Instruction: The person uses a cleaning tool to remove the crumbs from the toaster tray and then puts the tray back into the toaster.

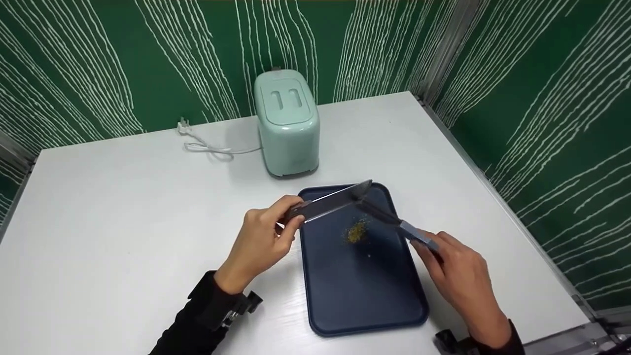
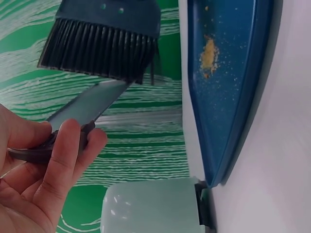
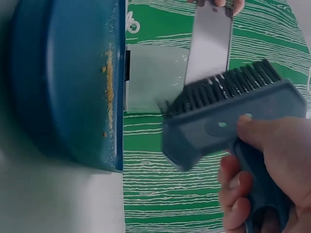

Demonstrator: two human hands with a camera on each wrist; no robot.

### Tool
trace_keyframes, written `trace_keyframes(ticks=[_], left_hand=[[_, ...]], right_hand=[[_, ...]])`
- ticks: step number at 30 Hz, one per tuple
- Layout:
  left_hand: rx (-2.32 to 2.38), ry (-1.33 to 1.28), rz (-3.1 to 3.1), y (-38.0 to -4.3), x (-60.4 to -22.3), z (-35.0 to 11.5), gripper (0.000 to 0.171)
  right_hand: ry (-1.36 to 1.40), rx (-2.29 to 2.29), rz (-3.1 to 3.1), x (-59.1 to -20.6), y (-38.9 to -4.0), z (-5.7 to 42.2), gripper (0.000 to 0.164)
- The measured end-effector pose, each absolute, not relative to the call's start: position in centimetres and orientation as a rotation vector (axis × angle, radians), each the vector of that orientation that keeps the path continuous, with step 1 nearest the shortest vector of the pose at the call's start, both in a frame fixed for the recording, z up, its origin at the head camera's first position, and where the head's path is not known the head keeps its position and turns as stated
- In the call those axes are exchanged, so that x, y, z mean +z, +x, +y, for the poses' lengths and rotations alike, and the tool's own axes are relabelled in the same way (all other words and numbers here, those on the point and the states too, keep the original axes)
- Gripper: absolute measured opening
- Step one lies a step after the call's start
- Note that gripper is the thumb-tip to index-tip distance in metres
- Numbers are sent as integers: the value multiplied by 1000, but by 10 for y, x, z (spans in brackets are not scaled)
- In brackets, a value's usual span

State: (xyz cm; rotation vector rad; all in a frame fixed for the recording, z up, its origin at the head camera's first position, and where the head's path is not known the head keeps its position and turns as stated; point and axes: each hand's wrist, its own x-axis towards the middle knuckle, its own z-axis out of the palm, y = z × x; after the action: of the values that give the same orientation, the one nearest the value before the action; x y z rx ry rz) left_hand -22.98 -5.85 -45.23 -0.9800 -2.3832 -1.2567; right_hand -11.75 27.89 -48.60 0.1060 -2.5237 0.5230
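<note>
A dark-handled knife with a broad metal blade is gripped at its handle by my left hand, the blade tilted over the far end of a blue tray. My right hand grips the handle of a blue brush. Its dark bristles meet the blade near the tip, as both wrist views show. Below them, a small heap of yellow-brown crumbs lies on the tray, with finer specks scattered around it.
Behind the tray a mint-green toaster stands on the white table, its lid on top. Its white cord and plug lie to the left. Green walls with white streaks close off the back and right side.
</note>
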Motion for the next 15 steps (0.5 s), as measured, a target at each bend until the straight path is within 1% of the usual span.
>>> trace_keyframes(ticks=[1, 2, 5, 8, 10, 15], left_hand=[[-1257, -978, -2383, -230, -452, -58, 19], [-1258, -974, -2382, -230, -452, -59, 19], [-1273, -961, -2380, -230, -452, -59, 19], [-1305, -954, -2377, -231, -452, -59, 19], [-1337, -948, -2374, -231, -452, -58, 18], [-1404, -933, -2367, -232, -452, -59, 16]], right_hand=[[106, 550, -2541, -485, -117, 279, 7], [103, 581, -2555, -485, -116, 279, 8], [58, 716, -2577, -481, -114, 279, 31], [-8, 860, -2564, -476, -113, 282, 38], [-62, 931, -2544, -473, -113, 285, 36], [-206, 1011, -2513, -470, -116, 295, 26]])
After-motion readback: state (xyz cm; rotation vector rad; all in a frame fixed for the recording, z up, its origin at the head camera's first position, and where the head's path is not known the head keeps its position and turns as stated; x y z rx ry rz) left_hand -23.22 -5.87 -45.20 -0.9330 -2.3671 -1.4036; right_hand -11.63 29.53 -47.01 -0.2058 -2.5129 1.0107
